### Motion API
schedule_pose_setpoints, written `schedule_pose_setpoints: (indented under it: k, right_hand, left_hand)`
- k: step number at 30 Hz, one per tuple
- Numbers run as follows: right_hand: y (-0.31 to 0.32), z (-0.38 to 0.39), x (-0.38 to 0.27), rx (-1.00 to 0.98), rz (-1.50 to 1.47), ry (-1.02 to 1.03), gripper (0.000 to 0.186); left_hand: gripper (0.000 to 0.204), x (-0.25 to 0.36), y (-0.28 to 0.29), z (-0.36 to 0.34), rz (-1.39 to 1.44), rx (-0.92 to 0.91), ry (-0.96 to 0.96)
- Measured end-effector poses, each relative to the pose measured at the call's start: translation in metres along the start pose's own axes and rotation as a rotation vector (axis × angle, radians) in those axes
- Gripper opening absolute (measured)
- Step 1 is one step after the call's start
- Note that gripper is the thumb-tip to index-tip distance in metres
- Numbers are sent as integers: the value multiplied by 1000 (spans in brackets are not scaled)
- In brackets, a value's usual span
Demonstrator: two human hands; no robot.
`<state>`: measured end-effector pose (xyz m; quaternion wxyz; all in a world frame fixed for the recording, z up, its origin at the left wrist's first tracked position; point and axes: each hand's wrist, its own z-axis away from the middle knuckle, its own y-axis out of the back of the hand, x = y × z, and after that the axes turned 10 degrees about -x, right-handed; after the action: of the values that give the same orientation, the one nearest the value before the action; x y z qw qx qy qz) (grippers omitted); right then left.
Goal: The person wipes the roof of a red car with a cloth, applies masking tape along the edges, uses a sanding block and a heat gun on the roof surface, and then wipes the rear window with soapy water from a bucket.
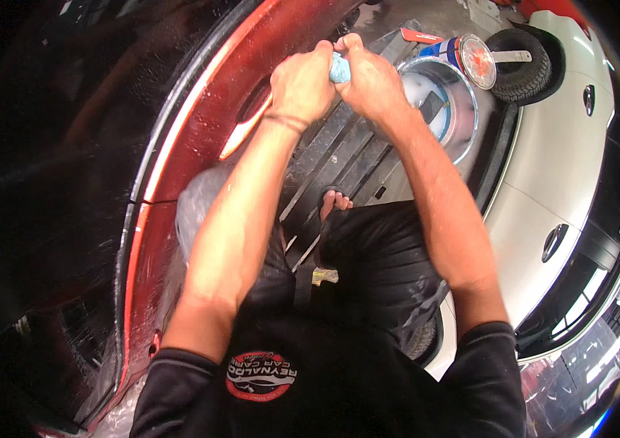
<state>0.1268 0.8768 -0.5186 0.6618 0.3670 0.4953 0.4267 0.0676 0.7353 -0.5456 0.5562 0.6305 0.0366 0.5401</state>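
Both my hands meet at the top of the view, out ahead of me, close beside a red car panel (231,80). My left hand (303,84) has its fingers curled in and pressed around a small light-blue lump (340,68), which looks soft, like clay. From the other side my right hand (370,79) grips the same lump, thumb and fingers closed against it. Only the middle of the lump shows between the hands; its ends are hidden by my fingers.
Right of my hands stands a round bucket (468,95) with whitish liquid. Behind it are a blue can (438,51) with a red-smeared round lid (477,62), a flat scraper (512,56) and a tyre (529,77). A pale car (544,168) lines the right side; dark slats (332,157) lie below.
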Motion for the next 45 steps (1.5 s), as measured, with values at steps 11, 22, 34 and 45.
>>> schedule_pose_setpoints:
  k: [11, 22, 34, 45]
  right_hand:
    - [79, 137, -74, 31, -405, -101, 49]
    - [260, 273, -205, -346, -1029, -515, 48]
    - [319, 246, -242, -152, -607, -171, 26]
    - [423, 228, -341, -702, -1779, -265, 27]
  left_hand:
    - [50, 71, 50, 144, 1422, -282, 297]
    - [31, 211, 228, 292, 1524, -231, 557]
    - [70, 286, 305, 369, 774, 215, 249]
    - [83, 244, 360, 398, 1201, -107, 427]
